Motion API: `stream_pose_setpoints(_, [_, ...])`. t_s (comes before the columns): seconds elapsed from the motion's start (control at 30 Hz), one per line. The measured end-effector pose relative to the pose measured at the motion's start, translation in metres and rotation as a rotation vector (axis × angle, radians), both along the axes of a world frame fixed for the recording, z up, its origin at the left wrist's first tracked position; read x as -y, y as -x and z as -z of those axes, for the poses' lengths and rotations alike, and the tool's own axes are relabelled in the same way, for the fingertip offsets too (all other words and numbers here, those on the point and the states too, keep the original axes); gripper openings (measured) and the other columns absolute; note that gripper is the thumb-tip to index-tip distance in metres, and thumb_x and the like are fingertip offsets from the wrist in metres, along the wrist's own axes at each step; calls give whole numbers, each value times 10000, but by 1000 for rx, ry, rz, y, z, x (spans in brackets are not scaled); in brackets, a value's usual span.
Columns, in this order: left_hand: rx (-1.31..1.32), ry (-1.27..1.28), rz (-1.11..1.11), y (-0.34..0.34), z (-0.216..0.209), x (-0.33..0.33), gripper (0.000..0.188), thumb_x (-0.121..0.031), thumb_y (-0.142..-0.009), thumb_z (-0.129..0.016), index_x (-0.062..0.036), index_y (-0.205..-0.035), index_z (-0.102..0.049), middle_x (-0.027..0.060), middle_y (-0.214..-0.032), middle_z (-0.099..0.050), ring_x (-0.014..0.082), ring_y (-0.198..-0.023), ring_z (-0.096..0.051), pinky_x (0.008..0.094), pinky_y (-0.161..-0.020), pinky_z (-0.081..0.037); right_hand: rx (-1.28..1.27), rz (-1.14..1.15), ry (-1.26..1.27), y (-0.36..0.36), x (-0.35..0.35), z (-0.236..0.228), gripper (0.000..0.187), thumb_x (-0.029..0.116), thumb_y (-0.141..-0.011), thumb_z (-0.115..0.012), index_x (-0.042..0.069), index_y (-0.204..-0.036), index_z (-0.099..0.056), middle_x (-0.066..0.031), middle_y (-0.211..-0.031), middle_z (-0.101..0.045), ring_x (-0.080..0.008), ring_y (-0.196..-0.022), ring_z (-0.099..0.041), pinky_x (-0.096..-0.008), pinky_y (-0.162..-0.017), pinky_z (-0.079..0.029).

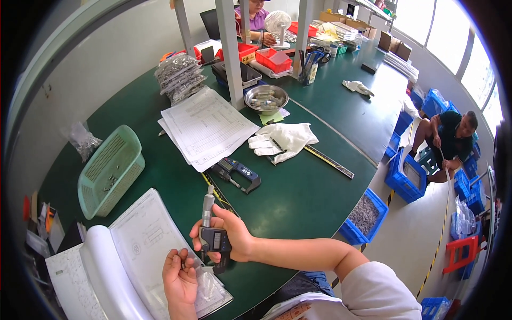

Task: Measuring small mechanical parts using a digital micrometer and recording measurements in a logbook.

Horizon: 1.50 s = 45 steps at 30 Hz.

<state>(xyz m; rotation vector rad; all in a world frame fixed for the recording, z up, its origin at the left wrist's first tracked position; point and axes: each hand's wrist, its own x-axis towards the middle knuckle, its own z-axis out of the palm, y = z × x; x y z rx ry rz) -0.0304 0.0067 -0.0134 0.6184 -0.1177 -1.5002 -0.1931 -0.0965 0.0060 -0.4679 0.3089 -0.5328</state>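
A digital micrometer (pixel 214 240) with a dark frame, small display and silver thimble is gripped in my right hand (pixel 234 232), thimble pointing up and away. Just below and left of it, my left hand (pixel 181 274) has its fingertips pinched together close to the micrometer's frame. What those fingertips hold, if anything, is too small to make out. Under both hands lies an open folder of drawings (pixel 141 229), with a clear plastic bag (pixel 209 288) on its lower right corner. A second digital micrometer (pixel 234 173) rests on the green table (pixel 298 208) beyond my right hand.
A green basket (pixel 114 170) with small metal parts stands at left. Farther off are stacked papers (pixel 208 128), a white glove (pixel 285 140), a steel ruler (pixel 328 161) and a metal bowl of parts (pixel 265 98). Two people work nearby; blue crates (pixel 405 176) stand on the floor at right.
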Motion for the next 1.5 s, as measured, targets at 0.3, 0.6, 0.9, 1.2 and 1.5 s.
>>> stream_pose_setpoints(0.3, [227, -161, -116, 17, -14, 5, 169, -36, -813, -468, -35, -981, -453, 150, -966, -570, 242, -862, -592, 283, -615, -539, 6, 22, 6, 1, -4, 0, 623, 586, -796, -239, 32, -886, -509, -97, -707, -554, -145, -435, -454, -234, -414, -378])
stream_pose_setpoints(0.6, [482, -74, -41, 11, -13, -7, 182, -156, -845, -485, -1, -940, -483, 157, -885, -594, 139, -601, -569, 216, -433, -434, 33, 5, -52, -5, -3, 1, 639, 594, -776, -269, 12, -876, -514, -130, -693, -556, -182, -431, -473, -254, -381, -371])
stream_pose_setpoints(0.9, [532, -122, 69, 25, -25, 2, 225, -177, -847, -496, 32, -892, -565, -3, -711, -474, 33, -520, -340, 164, -440, -263, 25, 27, -9, -1, 1, -2, 627, 569, -814, -207, 16, -868, -499, -136, -712, -536, -178, -413, -433, -275, -401, -388])
stream_pose_setpoints(1.2, [547, -88, 182, 20, -23, -4, 179, -65, -782, -569, 1, -940, -517, 1, -727, -499, 33, -542, -365, 162, -452, -291, -5, 24, 1, -3, -2, -1, 619, 547, -833, -174, 16, -873, -491, -141, -710, -531, -168, -400, -426, -262, -392, -394])
stream_pose_setpoints(1.5, [548, -34, 196, 19, -21, -3, 131, -34, -749, -594, 4, -864, -545, 27, -770, -524, 38, -557, -411, 165, -450, -289, -21, 8, 9, -1, 0, -2, 608, 535, -830, -188, 13, -872, -497, -141, -718, -535, -168, -419, -437, -256, -391, -387])
